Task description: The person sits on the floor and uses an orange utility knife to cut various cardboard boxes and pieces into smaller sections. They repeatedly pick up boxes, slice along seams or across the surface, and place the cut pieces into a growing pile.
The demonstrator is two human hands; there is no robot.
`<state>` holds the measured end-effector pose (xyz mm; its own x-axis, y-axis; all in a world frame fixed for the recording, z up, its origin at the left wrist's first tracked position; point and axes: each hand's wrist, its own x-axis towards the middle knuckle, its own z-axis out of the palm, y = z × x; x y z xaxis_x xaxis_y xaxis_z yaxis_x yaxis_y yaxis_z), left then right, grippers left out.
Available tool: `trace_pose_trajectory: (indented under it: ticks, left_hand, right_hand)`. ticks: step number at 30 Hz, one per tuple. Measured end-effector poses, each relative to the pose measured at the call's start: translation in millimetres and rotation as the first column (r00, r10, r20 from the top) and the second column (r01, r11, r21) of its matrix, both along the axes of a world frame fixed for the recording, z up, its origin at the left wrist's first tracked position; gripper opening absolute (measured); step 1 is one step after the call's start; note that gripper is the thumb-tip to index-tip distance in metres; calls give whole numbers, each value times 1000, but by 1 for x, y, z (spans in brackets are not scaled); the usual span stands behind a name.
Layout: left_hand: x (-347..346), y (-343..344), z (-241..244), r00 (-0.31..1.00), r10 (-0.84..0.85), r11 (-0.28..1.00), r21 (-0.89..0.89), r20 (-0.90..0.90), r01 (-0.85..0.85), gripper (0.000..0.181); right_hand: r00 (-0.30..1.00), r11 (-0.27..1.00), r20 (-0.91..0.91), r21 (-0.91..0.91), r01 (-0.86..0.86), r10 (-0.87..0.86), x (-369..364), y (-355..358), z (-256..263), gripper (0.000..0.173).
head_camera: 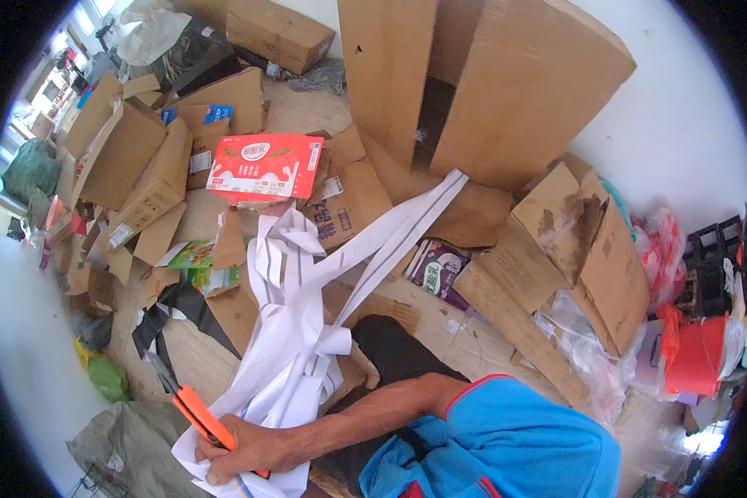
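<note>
My right hand (pixel 243 449) grips an orange-handled snap-off utility knife (pixel 204 418), its dark blade pointing up and left. The hand rests over a bundle of white strips (pixel 286 355), which look like paper or plastic sheeting; the long folded strips rise from the bundle towards the upper right. My left hand is out of view. Black strips (pixel 152 330) lie just beyond the blade tip. Above the white bundle lies a red printed drink carton (pixel 264 165), on top of flattened cardboard.
Cardboard boxes (pixel 134 155) are heaped at the left, and tall cardboard panels (pixel 529 93) lean on the white wall. At the right are an opened stained box (pixel 616 274), clear plastic film (pixel 573 330) and a red bucket (pixel 697 355). A grey sack (pixel 124 442) lies bottom left.
</note>
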<state>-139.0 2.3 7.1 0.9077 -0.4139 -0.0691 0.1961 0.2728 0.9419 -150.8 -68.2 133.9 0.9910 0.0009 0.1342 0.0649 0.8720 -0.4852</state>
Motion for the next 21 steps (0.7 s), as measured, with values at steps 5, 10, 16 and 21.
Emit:
trace_pose_trajectory:
  ticks: [5, 10, 16, 21]
  left_hand:
    - [-41, 11, -4, 989, -134, 988, 70, -56, 138, 44]
    - [-39, 42, 4, 993, -114, 980, 161, -13, 115, 45]
    - [36, 96, 24, 985, 77, 919, 371, 154, -130, 47]
    - [49, 177, -18, 991, 52, 643, 755, 127, -131, 49]
  right_hand:
    - [997, 992, -44, -108, -63, 59, -10, 39, -8, 30]
    - [976, 888, -212, -437, -141, 51, -19, 6, -14, 28]
    - [757, 354, -114, -921, 162, -643, -101, -127, -107, 33]
    - [115, 85, -130, -937, -338, -985, -219, -250, -303, 48]
